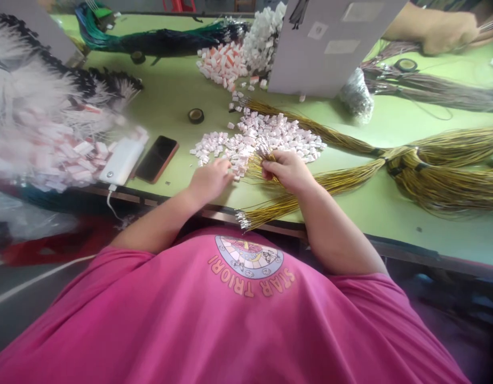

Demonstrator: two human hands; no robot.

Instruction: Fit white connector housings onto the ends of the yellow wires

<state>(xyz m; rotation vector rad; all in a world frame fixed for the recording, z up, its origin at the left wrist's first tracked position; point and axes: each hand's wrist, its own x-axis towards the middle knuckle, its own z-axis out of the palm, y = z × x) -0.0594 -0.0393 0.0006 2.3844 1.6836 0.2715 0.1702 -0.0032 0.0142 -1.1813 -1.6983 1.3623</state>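
Note:
My right hand (290, 169) is closed round a bunch of thin yellow-and-black wires (266, 152), their metal-tipped ends pointing up and away. My left hand (211, 182) hovers at the near edge of a pile of small white plastic connector housings (276, 130). Its fingers are curled together, and whatever is between them is too small to make out. Below my right hand lies another length of the yellow-and-black wire bundle (270, 213), with silvery terminals at its left end. The bundles join at a tied part (398, 160) on the right.
Left of my left hand lie a phone (157, 159) and a white power bank (122, 160) with a cable. A roll of black tape (196, 116) sits behind. A grey panel (326, 48) stands upright at the back; beyond it is another person's hand (450, 32).

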